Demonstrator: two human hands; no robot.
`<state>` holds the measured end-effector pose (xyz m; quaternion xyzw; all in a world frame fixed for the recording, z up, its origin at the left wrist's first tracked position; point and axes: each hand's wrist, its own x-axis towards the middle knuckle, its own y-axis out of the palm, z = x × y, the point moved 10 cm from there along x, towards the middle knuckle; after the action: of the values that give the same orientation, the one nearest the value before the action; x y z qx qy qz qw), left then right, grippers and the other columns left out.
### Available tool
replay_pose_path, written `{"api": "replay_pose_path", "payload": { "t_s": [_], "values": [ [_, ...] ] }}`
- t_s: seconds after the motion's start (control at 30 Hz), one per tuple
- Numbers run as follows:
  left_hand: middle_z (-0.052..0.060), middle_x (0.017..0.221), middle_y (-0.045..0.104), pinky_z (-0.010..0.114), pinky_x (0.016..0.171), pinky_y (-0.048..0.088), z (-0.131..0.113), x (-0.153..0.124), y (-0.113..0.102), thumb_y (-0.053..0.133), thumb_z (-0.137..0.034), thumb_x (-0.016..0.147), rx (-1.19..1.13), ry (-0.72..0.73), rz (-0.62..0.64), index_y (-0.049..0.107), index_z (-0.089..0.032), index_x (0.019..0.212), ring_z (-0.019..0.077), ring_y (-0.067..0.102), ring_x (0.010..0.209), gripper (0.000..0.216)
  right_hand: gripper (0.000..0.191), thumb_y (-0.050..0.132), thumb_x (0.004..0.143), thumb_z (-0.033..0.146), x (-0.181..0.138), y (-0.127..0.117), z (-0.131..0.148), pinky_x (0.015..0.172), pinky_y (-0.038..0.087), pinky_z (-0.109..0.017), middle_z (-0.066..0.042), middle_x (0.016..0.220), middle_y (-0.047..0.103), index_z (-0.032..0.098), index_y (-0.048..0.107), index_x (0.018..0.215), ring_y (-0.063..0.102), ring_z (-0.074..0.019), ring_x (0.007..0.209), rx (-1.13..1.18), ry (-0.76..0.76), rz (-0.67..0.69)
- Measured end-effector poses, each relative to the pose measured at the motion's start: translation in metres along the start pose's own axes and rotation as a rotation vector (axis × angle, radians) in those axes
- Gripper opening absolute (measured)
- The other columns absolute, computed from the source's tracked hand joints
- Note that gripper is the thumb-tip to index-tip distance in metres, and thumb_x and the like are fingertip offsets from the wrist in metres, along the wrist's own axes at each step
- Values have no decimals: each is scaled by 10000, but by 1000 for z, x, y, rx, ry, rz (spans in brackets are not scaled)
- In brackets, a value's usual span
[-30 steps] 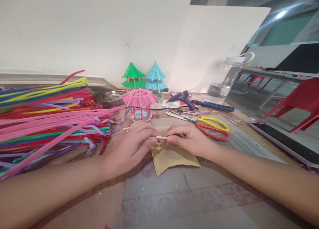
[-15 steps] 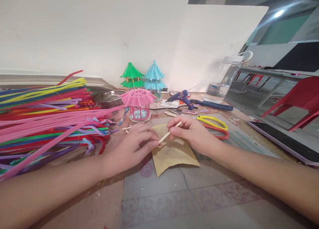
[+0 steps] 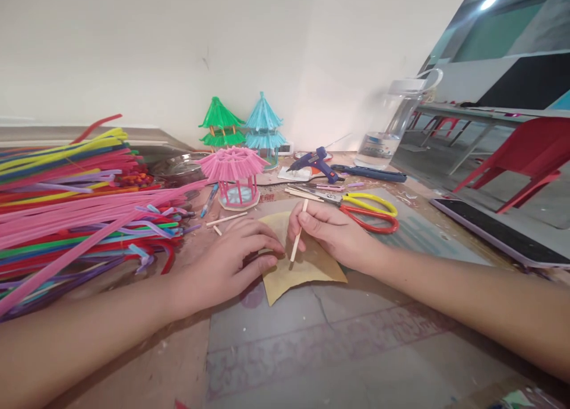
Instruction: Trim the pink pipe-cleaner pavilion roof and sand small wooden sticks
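Note:
Between the thumb and fingers of my right hand (image 3: 327, 228) is a thin wooden stick (image 3: 295, 246), tilted close to upright. Beneath it lies a curled piece of tan sandpaper (image 3: 303, 275) on the clear mat. My left hand (image 3: 247, 254) rests at the paper's left edge, thumb and fingers apart, with nothing between them. Past my left hand lie loose wooden sticks (image 3: 227, 219). A small pink pavilion (image 3: 238, 177) made of pipe cleaners stands behind them, with green (image 3: 220, 124) and blue (image 3: 265, 130) pavilions farther back.
Bundles of coloured pipe cleaners (image 3: 84, 219) fill the left side. Scissors (image 3: 369, 210) with red and yellow handles lie beyond my right hand, near a blue glue gun (image 3: 316, 161). A water bottle (image 3: 385, 127) stands behind, and a phone (image 3: 494, 231) lies at right.
The stick has left my left fingertips and swung more upright in my right hand. My left fingers have spread apart. The whole view has shifted slightly.

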<state>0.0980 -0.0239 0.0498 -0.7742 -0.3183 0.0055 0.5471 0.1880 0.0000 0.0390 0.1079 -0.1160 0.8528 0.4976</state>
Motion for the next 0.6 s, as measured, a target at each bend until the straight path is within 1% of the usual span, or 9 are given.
{"api": "replay_pose_path", "payload": {
  "t_s": [0.17, 0.27, 0.37, 0.43, 0.5, 0.6],
  "values": [
    [39, 1090, 636, 374, 962, 427, 0, 0, 1, 511, -251, 969, 32, 2, 13, 652, -222, 1027, 204, 557, 1078, 155, 438, 513, 917, 598, -1, 7, 7, 652, 425, -275, 14, 680, 508, 189, 528, 762, 490, -129, 636, -84, -37, 58],
    [45, 1152, 623, 405, 991, 423, 4, -1, 1, 531, -291, 955, 59, -39, 8, 648, -236, 1072, 222, 545, 1122, 174, 447, 497, 921, 604, 0, 8, 10, 656, 427, -275, 14, 691, 496, 187, 525, 763, 487, -126, 633, -106, -59, 70],
    [70, 1269, 578, 453, 1039, 403, 11, -3, 2, 574, -351, 918, 90, -97, 11, 615, -227, 1137, 254, 512, 1200, 255, 466, 471, 919, 629, 0, 7, 9, 660, 435, -276, 12, 708, 493, 189, 520, 773, 489, -127, 639, -157, -59, 55],
    [90, 1309, 556, 475, 1052, 399, 14, -3, 4, 599, -377, 891, 104, -120, 31, 592, -212, 1166, 272, 500, 1225, 321, 479, 424, 934, 635, -1, 8, 9, 661, 436, -276, 14, 695, 489, 191, 513, 775, 490, -130, 642, -237, -61, 65],
    [102, 1318, 554, 488, 1055, 400, 16, -3, 6, 614, -390, 874, 113, -128, 45, 585, -203, 1170, 282, 500, 1231, 352, 469, 384, 962, 604, -2, 11, 9, 655, 426, -272, 16, 681, 490, 194, 504, 769, 493, -133, 645, -350, -81, 87],
    [95, 1315, 564, 490, 1054, 404, 17, -3, 6, 630, -400, 860, 126, -131, 40, 598, -211, 1148, 287, 512, 1224, 346, 395, 365, 1007, 479, -6, 19, 15, 663, 413, -265, 9, 697, 517, 199, 488, 757, 507, -136, 670, -525, -154, 116]
  ]
}}
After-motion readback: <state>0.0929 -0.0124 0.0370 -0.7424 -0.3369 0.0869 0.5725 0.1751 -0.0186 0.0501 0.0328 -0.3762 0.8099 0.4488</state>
